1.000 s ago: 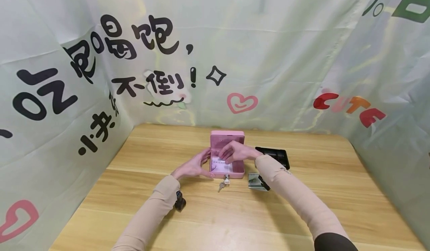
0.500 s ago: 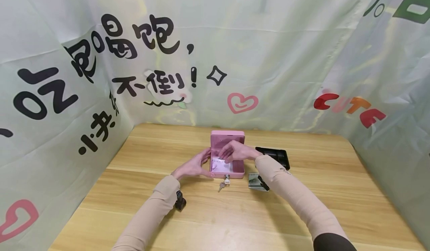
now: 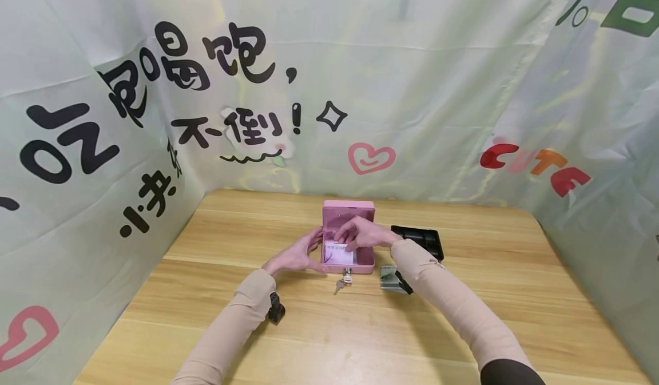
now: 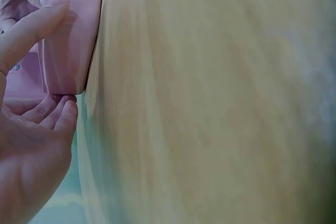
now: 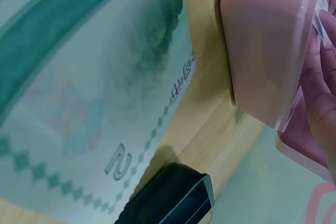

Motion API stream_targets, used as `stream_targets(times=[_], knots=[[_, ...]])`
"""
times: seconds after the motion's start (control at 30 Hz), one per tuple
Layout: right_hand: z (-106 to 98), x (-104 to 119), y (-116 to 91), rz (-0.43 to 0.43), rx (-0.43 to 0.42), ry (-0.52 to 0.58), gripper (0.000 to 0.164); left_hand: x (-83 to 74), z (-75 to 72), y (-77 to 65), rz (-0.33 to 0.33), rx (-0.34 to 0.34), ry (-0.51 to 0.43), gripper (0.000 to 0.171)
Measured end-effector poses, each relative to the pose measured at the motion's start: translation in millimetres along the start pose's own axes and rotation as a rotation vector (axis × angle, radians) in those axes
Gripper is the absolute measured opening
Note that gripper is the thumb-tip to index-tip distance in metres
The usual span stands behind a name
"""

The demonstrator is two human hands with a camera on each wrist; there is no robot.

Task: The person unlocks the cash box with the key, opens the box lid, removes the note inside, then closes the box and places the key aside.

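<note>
A pink cash box (image 3: pixel 366 269) stands with its lid (image 3: pixel 348 205) raised. My left hand (image 3: pixel 297 256) holds the box at its left end, thumb on the front face and fingers farther back; the left wrist view shows the thumb against the pink wall. Reaching into the box, my right hand (image 3: pixel 362 233) pinches a white printed slip of paper (image 3: pixel 337 254) that lies over the box floor. Part of that slip (image 5: pixel 321 17) shows between the fingers in the right wrist view. A silver lock (image 3: pixel 348 276) hangs at the box front with a key (image 3: pixel 340 285).
A black compartment tray (image 3: pixel 435 241) lies right of the box, partly behind the right forearm. Nearer the front is a green-and-white printed note (image 3: pixel 389 279), large in the right wrist view. A wooden table (image 3: pixel 329 328) bears everything, with printed cloth (image 3: pixel 432 104) hanging behind.
The white slip has shifted slightly inside the box under the right fingers, its line of print now plainer. The left hand has stayed in place.
</note>
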State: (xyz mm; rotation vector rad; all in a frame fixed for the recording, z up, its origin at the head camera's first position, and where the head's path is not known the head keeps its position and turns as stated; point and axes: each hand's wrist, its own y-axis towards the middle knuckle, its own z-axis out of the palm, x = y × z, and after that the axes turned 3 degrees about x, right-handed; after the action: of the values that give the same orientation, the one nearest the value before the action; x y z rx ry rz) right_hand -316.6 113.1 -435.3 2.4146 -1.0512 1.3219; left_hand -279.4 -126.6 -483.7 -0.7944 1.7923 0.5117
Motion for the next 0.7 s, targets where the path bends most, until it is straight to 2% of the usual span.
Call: stream_targets(times=[0.37, 0.7], knots=[[1, 0, -4, -0.005, -0.051, -0.064, 0.028, 0.6, -0.4, 0.3, 0.009, 0.004, -0.012, 0.114], [0, 5, -13, -0.06, -0.196, -0.124, 0.022, 1.5, -0.2, 0.4, -0.003, -0.011, -0.035, 0.114]])
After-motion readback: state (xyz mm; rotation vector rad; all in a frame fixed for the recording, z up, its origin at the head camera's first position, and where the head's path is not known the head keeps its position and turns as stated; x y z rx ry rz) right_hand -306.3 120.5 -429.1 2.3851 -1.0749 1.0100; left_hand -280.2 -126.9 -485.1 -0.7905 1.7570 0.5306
